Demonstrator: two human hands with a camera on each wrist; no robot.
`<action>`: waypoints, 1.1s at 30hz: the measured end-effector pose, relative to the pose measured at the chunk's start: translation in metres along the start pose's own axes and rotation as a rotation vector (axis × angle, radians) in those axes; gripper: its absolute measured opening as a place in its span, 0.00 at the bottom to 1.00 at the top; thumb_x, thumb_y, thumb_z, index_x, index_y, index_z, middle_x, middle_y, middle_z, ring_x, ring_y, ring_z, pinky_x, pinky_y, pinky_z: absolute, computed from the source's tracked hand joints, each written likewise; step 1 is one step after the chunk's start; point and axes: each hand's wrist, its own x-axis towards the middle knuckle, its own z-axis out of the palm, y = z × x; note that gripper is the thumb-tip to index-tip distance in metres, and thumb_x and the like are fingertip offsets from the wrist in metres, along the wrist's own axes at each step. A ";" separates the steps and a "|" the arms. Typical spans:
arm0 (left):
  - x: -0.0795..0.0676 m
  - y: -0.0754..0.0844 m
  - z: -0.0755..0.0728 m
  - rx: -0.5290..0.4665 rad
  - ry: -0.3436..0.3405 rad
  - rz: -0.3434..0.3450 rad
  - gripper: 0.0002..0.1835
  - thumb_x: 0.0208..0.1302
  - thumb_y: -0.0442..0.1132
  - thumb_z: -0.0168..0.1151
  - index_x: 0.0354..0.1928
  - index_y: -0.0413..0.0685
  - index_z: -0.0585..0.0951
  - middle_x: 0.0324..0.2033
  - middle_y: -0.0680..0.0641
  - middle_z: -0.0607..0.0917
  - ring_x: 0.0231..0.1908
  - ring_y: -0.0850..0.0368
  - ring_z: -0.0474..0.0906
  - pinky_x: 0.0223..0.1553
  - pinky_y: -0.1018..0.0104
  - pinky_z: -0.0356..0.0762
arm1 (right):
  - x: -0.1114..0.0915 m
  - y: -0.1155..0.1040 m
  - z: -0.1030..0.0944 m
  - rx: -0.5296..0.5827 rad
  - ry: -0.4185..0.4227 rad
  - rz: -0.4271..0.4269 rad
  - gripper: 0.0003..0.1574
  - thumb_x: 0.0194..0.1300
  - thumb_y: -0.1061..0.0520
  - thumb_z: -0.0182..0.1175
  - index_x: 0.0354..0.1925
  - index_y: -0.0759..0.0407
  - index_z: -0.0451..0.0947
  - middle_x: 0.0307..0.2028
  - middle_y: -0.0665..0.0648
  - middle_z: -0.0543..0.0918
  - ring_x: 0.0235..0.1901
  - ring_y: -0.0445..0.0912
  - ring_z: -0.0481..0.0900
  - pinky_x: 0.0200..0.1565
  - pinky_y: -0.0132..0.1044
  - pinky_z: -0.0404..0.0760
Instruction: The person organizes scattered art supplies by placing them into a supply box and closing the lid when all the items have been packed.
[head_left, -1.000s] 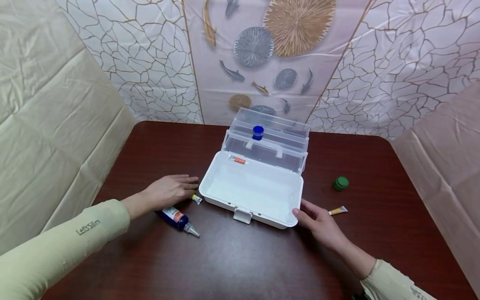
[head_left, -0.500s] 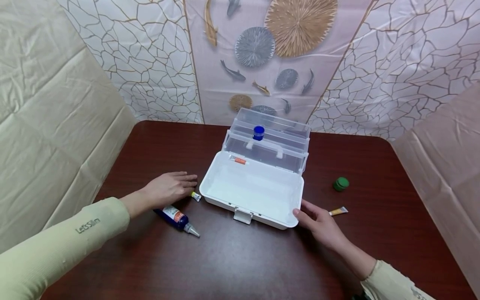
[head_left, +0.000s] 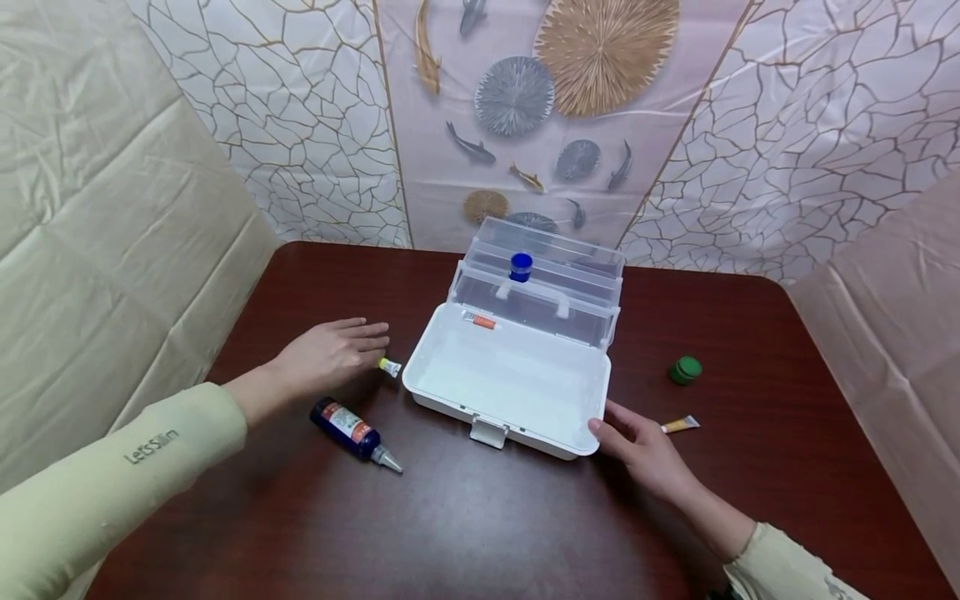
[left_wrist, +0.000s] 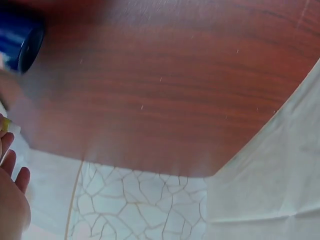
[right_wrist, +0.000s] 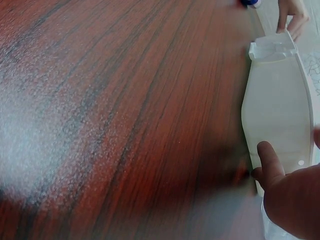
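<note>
My left hand (head_left: 333, 354) pinches a small paint tube (head_left: 390, 367) with a yellow end, just left of an open white storage box (head_left: 510, 375). Most of the tube is hidden under the fingers; in the left wrist view only its yellow part (left_wrist: 6, 124) shows by the fingertips. My right hand (head_left: 645, 454) grips the box's near right corner, thumb at the rim and fingers against the outer wall. Inside the box, an orange-labelled paint tube (head_left: 480, 321) lies along the back. A blue paint jar (head_left: 521, 267) sits in the raised clear trays (head_left: 562, 275).
A dark blue squeeze bottle (head_left: 348, 429) with a pointed nozzle lies on the brown table (head_left: 465, 533), left of the box. To the right are a green-lidded jar (head_left: 685, 370) and a yellow paint tube (head_left: 681, 424). Fabric walls (head_left: 315, 125) enclose the table.
My left hand has moved away from me and slightly left with the yellow-ended paint tube, uncovering the blue bottle. The right hand stays at the box corner.
</note>
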 end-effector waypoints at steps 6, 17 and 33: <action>0.008 -0.008 -0.015 0.001 0.053 -0.016 0.13 0.67 0.27 0.68 0.51 0.43 0.90 0.56 0.43 0.90 0.65 0.47 0.82 0.67 0.48 0.79 | 0.000 0.001 0.000 0.011 0.005 0.000 0.44 0.81 0.45 0.61 0.81 0.67 0.61 0.74 0.70 0.72 0.62 0.49 0.82 0.53 0.30 0.84; 0.036 -0.016 -0.043 0.034 0.035 -0.022 0.15 0.70 0.28 0.68 0.55 0.43 0.90 0.58 0.45 0.90 0.67 0.49 0.81 0.70 0.49 0.77 | -0.001 0.000 -0.001 0.008 -0.006 -0.017 0.44 0.81 0.45 0.61 0.81 0.67 0.61 0.74 0.70 0.73 0.63 0.51 0.81 0.52 0.28 0.84; 0.111 -0.004 -0.073 0.081 -0.046 -0.002 0.13 0.74 0.31 0.66 0.56 0.48 0.89 0.63 0.49 0.87 0.71 0.51 0.77 0.71 0.52 0.75 | -0.001 0.002 -0.001 0.029 0.001 -0.027 0.43 0.81 0.46 0.62 0.80 0.68 0.62 0.73 0.71 0.73 0.58 0.47 0.84 0.52 0.30 0.85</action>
